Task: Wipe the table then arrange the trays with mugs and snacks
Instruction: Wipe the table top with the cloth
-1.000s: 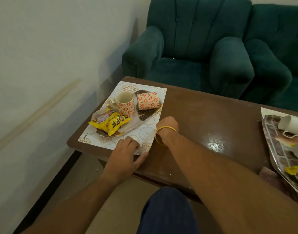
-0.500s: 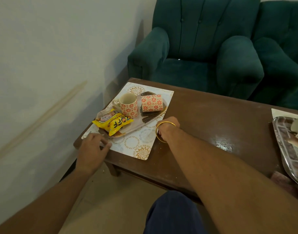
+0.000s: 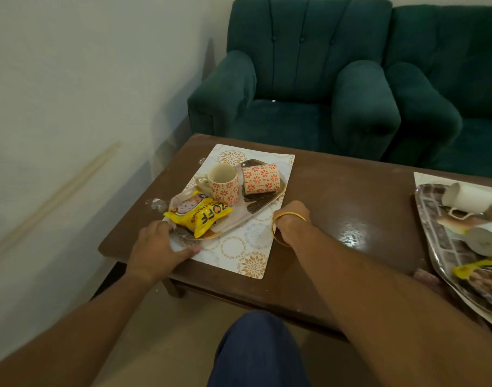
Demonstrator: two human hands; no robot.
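A leaf-shaped tray (image 3: 263, 203) lies on a floral placemat (image 3: 239, 252) at the left end of the brown table (image 3: 350, 196). On it stand an upright orange-patterned mug (image 3: 225, 188) and a matching mug on its side (image 3: 260, 178), with a yellow snack packet (image 3: 203, 216) at the near end. My left hand (image 3: 158, 247) grips the tray's near-left end, thumb on the placemat. My right hand (image 3: 292, 219), a gold bangle on its wrist, curls over the tray's right edge; its fingertips are hidden.
A second patterned tray (image 3: 434, 233) at the table's right end carries two tipped white mugs (image 3: 468, 201) and a yellow packet (image 3: 479, 270). Green armchairs (image 3: 295, 107) stand behind the table, a wall runs along the left, and my knee (image 3: 256, 350) is below the table's edge.
My left hand slid from the placemat's front edge to its left corner, then onto the tray's near end. My right hand stayed at the tray's right edge.
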